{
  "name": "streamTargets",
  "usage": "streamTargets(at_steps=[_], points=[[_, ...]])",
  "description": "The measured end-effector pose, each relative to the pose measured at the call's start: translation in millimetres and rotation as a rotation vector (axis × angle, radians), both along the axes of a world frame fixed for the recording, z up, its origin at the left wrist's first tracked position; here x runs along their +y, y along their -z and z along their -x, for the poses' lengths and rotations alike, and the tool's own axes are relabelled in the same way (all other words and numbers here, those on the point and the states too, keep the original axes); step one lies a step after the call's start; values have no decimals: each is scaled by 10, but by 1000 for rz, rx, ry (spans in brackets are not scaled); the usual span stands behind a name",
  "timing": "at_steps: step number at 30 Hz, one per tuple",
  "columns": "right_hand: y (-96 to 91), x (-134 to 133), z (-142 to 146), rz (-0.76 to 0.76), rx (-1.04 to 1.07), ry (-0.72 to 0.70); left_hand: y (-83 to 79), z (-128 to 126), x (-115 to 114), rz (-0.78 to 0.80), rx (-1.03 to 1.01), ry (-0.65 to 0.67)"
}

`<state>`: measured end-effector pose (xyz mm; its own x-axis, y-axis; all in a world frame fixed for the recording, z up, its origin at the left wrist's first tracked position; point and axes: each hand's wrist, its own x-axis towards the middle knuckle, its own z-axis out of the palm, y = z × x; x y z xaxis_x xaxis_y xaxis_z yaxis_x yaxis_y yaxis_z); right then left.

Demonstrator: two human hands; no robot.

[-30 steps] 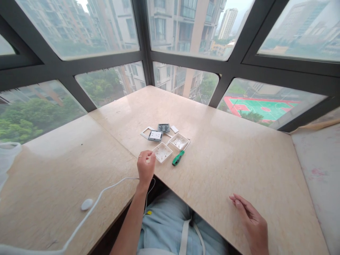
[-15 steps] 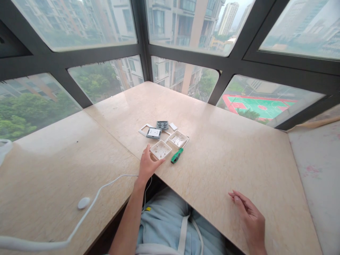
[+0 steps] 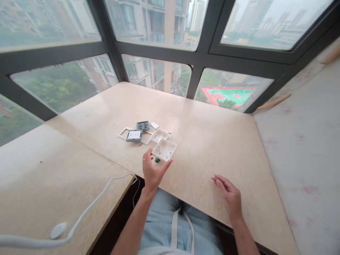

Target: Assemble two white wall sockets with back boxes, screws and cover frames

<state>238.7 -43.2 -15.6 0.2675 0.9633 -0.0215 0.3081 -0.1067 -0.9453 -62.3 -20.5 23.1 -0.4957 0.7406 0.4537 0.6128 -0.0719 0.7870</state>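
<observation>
A square white wall-socket back box is held up at its near side by my left hand, thumb on the right and fingers on the left. Below it shows part of the green screwdriver handle; the rest is mostly hidden. Just behind, a second white back box lies on the table, partly covered by the held one. My right hand is over the table to the right, thumb and fingers closed together. Whatever may be between those fingertips is too small to make out.
Beyond my left hand lie a grey-edged white socket, a dark grey module, a white frame and a small white plate. A white cable and white disc are at left. Windows border the table.
My left hand has lifted the white back box and carried it right, over the screwdriver. The right hand stays closed at the right. The camera view has turned to the right.
</observation>
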Motion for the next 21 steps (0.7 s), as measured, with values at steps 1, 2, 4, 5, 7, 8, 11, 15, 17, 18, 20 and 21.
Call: streamTargets(at_steps=[1, 2, 4, 5, 7, 8, 11, 15, 17, 18, 20, 21], points=[[-2, 4, 8, -22, 7, -2, 13, -142, 20, 7, 32, 50], [-9, 8, 16, -37, 11, -13, 30, -284, 41, 13, 65, 97], [-34, 13, 32, -60, 11, -21, 71, -552, 82, 43, 115, 190], [-49, 14, 39, -65, 15, -19, 91, -672, 100, 60, 130, 227], [-75, 15, 45, -74, 35, -9, 126, -873, 128, 94, 143, 281], [-83, 17, 44, -78, 49, 2, 139, -953, 137, 108, 147, 297], [-88, 30, 31, -104, 113, 57, 165, -1122, 147, 127, 177, 324], [-80, 62, 18, -123, 187, 86, 176, -1255, 126, 167, 258, 333], [-81, 72, 20, -125, 200, 71, 177, -1310, 105, 203, 310, 325], [-83, 74, 23, -128, 203, 65, 180, -1336, 94, 221, 335, 321], [-87, 74, 28, -134, 205, 58, 189, -1383, 71, 249, 371, 316], [-89, 72, 29, -135, 204, 56, 197, -1403, 61, 260, 383, 311]])
